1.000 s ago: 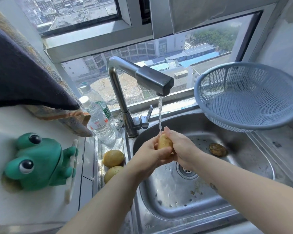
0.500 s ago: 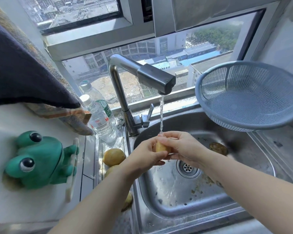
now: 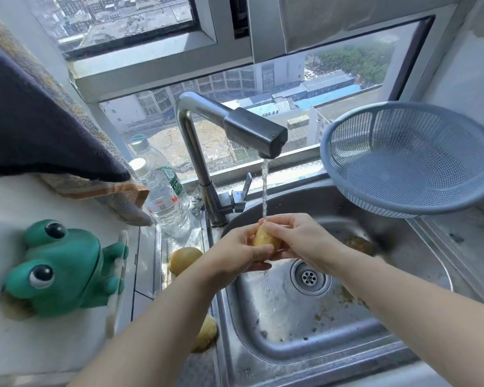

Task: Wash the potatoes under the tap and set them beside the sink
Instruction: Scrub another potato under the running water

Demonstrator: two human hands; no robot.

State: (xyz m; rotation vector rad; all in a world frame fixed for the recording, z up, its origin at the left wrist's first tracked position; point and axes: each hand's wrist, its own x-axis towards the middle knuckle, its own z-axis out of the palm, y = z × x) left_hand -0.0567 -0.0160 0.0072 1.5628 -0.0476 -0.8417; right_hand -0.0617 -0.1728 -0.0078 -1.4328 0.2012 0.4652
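Note:
A small yellow potato is held between both hands over the steel sink. My left hand cups it from the left and below; my right hand covers it from the right. Water runs from the tap onto the potato's top. Left of the sink lie two pale potatoes, the nearer potato partly hidden by my left forearm. A dirty brown potato lies in the basin behind my right wrist.
A blue plastic colander leans on the sink's right rim. Two water bottles stand beside the tap base. A green frog toy sits on the white counter at left, under a hanging dark cloth. Dirt specks lie around the drain.
The potato has been turned in my hands under the stream, and my right hand has shifted over its top. The hands stay at the same spot below the tap.

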